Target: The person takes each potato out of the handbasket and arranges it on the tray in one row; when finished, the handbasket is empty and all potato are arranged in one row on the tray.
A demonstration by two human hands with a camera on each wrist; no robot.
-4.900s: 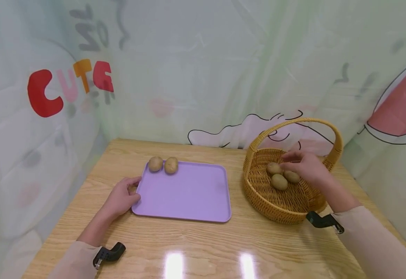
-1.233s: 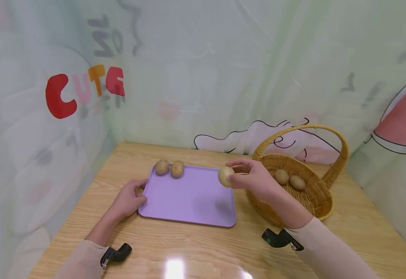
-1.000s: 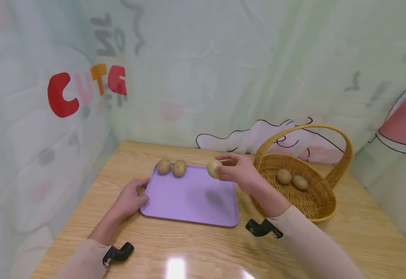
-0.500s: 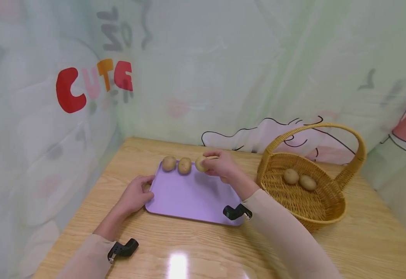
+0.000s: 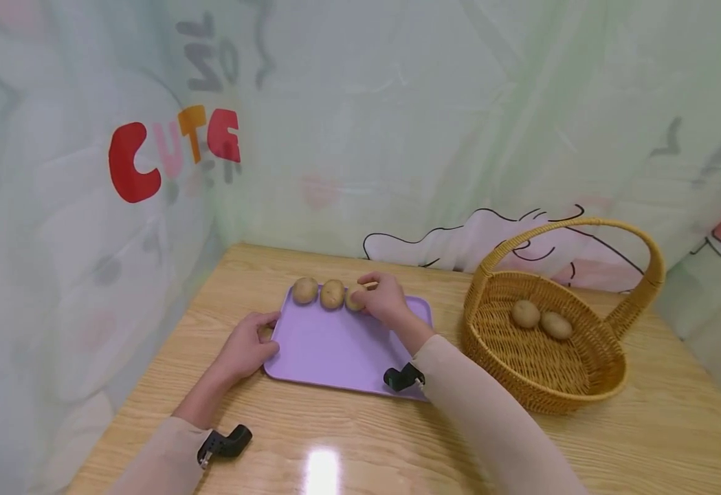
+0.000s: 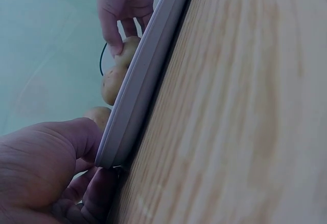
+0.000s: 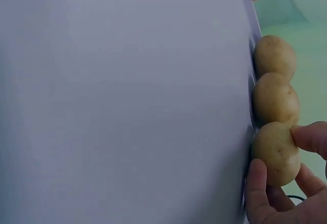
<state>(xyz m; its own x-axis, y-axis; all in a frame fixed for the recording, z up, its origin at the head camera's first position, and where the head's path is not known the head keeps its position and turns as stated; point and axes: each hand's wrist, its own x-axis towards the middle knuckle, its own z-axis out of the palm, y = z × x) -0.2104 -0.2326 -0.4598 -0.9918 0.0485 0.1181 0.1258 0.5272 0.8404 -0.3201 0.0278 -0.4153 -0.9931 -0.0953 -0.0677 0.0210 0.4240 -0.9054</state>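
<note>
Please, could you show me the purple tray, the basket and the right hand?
purple tray (image 5: pixel 335 349): head view, bare middle
basket (image 5: pixel 539 361): head view, bare floor
right hand (image 5: pixel 387 300): head view, its middle

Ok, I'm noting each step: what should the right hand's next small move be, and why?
Probably to release its potato: the right hand pinches it at the far edge of the tray, lined up with two others, and two more sit in the basket.

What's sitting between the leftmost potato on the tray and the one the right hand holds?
Just one other potato, seen in both the head and right wrist views.
</note>
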